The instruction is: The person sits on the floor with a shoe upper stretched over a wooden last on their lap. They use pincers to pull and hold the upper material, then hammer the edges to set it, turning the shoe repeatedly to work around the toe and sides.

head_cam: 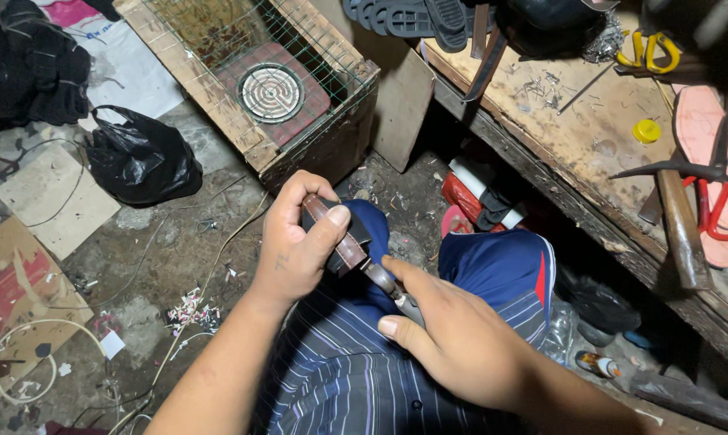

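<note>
My left hand (295, 242) grips a dark sandal or shoe part (352, 234) with a brown leather strap (341, 240), the thumb pressing on the strap. My right hand (452, 334) holds a thin metal tool (392, 288) against the strap's lower end, index finger stretched along it. Both hands work over my lap, above blue trousers (493, 266) and a striped shirt (340, 379).
A wooden workbench (573, 153) on the right carries a hammer (678, 217), red-handled scissors (722, 209), yellow-handled scissors (646, 50), nails, a yellow cap (646, 130) and pink soles. A wire-mesh wooden crate (251, 80) and a black plastic bag (142, 161) sit on the littered floor.
</note>
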